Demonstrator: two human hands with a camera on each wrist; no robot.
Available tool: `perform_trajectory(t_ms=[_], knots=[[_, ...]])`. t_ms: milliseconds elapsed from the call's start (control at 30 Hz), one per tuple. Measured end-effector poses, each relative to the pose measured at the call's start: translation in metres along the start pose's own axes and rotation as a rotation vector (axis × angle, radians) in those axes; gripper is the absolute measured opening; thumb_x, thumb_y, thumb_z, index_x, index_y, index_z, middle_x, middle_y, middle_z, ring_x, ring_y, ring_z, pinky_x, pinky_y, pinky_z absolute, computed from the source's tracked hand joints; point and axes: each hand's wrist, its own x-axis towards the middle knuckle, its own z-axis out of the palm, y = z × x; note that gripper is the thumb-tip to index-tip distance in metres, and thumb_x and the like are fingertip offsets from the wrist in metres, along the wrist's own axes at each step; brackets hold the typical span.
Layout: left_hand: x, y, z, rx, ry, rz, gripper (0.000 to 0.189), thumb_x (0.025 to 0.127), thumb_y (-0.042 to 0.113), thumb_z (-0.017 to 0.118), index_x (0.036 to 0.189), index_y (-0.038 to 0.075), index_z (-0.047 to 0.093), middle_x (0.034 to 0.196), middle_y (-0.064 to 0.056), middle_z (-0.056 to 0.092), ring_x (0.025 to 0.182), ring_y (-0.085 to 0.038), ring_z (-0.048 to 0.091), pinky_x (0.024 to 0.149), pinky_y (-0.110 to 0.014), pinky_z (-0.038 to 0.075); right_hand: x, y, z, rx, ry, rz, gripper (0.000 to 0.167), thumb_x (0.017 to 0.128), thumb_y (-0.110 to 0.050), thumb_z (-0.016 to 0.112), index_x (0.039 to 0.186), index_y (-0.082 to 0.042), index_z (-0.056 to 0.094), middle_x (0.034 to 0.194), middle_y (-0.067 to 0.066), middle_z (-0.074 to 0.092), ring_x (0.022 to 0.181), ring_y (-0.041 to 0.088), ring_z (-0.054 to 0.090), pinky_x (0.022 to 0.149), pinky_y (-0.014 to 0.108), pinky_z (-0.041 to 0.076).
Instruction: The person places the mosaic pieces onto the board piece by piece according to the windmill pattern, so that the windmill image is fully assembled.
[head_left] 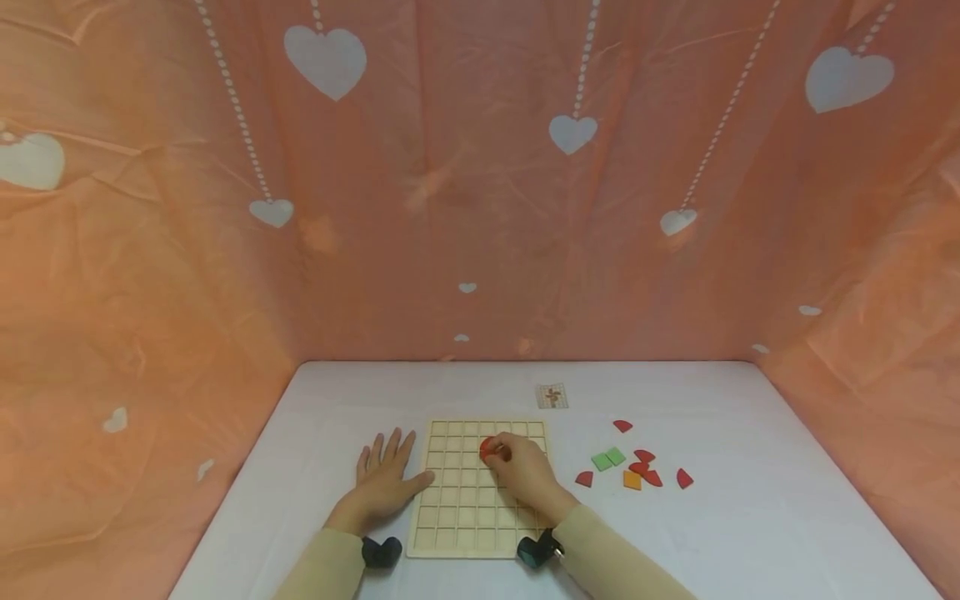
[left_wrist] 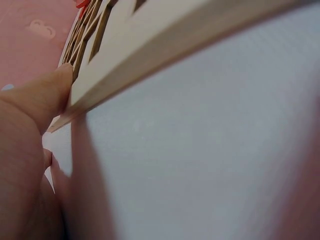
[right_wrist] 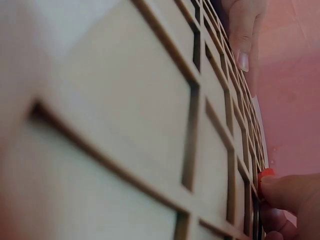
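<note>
A pale wooden grid board (head_left: 456, 517) lies on the white table, divided by raised strips into square cells. My left hand (head_left: 382, 483) rests with fingers spread beside its left side, the thumb (left_wrist: 52, 90) on the board's edge. Over the upper right part of the grid, my right hand (head_left: 522, 468) pinches a red piece (head_left: 486, 448) between thumb and fingers. Seen from the right wrist, that red piece (right_wrist: 266, 173) is right at the cells, partly hidden by the thumb.
Right of the board lie several red quarter-round pieces (head_left: 684, 478), two green squares (head_left: 602, 462) and an orange square (head_left: 632, 481). A small card (head_left: 552, 396) with a brown pinwheel pattern on a grid lies behind the board. Orange cloth with white hearts (head_left: 573, 133) encloses the table.
</note>
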Motion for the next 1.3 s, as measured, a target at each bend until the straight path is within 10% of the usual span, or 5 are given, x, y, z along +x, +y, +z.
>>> perform_trajectory(t_ms=[800, 1300], knots=[[0.0, 0.01, 0.001, 0.001, -0.009, -0.005, 0.09, 0.091, 0.059, 0.055, 0.155, 0.007, 0.019, 0.16, -0.02, 0.003, 0.144, -0.042, -0.011, 0.111, -0.057, -0.015, -0.006, 0.005, -0.011, -0.021, 0.014, 0.007, 0.009, 0.092, -0.024, 0.068, 0.096, -0.017, 0.063, 0.072, -0.01, 0.055, 0.064, 0.008, 0.051, 0.057, 0.026, 0.043], [-0.004, 0.008, 0.0, -0.012, 0.0, -0.017, 0.09, 0.091, 0.058, 0.055, 0.154, 0.005, 0.018, 0.16, -0.021, 0.002, 0.143, -0.043, -0.012, 0.11, -0.057, -0.017, -0.04, 0.037, -0.082, -0.019, 0.061, 0.177, 0.021, 0.092, -0.027, 0.069, 0.109, -0.016, 0.064, 0.089, -0.003, 0.057, 0.077, 0.015, 0.054, 0.065, 0.029, 0.05]])
